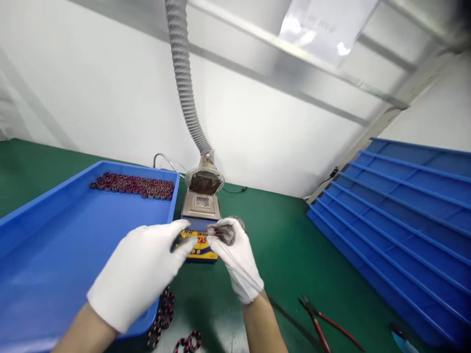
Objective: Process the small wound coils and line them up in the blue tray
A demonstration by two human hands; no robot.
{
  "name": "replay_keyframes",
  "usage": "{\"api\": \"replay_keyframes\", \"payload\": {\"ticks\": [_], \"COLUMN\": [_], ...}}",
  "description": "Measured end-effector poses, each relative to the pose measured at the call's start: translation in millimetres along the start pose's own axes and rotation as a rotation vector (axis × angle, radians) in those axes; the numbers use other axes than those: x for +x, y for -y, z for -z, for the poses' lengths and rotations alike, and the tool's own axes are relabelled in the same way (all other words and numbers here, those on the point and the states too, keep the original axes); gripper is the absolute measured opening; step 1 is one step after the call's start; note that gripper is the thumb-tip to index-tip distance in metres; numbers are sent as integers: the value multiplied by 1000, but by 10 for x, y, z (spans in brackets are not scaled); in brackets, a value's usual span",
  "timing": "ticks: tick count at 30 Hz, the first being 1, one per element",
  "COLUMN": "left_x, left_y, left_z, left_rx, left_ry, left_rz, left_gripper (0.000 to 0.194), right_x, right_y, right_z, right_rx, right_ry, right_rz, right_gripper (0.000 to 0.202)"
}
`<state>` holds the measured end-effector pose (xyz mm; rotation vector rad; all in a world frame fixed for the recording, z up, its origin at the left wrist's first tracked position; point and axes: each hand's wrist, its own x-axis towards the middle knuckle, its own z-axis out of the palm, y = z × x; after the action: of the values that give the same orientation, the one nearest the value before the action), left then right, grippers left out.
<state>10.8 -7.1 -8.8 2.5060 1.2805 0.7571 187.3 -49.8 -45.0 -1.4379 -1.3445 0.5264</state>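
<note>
My left hand, in a white glove, is raised over the near side of the tray with thumb and fingers apart and nothing seen between them. Also gloved in white, my right hand pinches a small dark-and-pink piece, too blurred to name exactly. Both hands are just in front of a yellow-and-blue bench unit with a red digital display, partly hidden by my fingers. Black-and-pink rings lie beside the tray below my left hand, and another pair is at the front edge.
A blue tray fills the left, with many dark-and-pink rings packed at its far end. A grey exhaust hose hangs over the unit's metal top. Red-handled pliers lie at right front, near leaning blue trays.
</note>
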Motion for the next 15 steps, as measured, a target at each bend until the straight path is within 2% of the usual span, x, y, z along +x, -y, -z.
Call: {"api": "replay_keyframes", "payload": {"ticks": [3,5,8,11,13,15], "left_x": [131,173,200,205,210,222], "left_y": [-345,-453,-438,-312,-226,-164], "left_z": [-109,-258,-442,-473,-432,-388], "left_rx": [-111,-221,-317,-385,-451,-541], "left_ry": [-133,-253,-407,-462,-442,-404], "left_rz": [-230,-359,-381,-374,-369,-352], "left_gripper": [47,50,41,28,25,21], "right_x": [6,-20,-29,17,53,74], "right_y": [282,373,396,362,341,335], "right_z": [193,218,170,123,108,87], "right_rx": [562,661,670,724,808,866], "right_ry": [-172,-218,-237,-103,31,82], "right_rz": [88,110,125,104,42,-16], "right_gripper": [43,35,24,31,41,43]}}
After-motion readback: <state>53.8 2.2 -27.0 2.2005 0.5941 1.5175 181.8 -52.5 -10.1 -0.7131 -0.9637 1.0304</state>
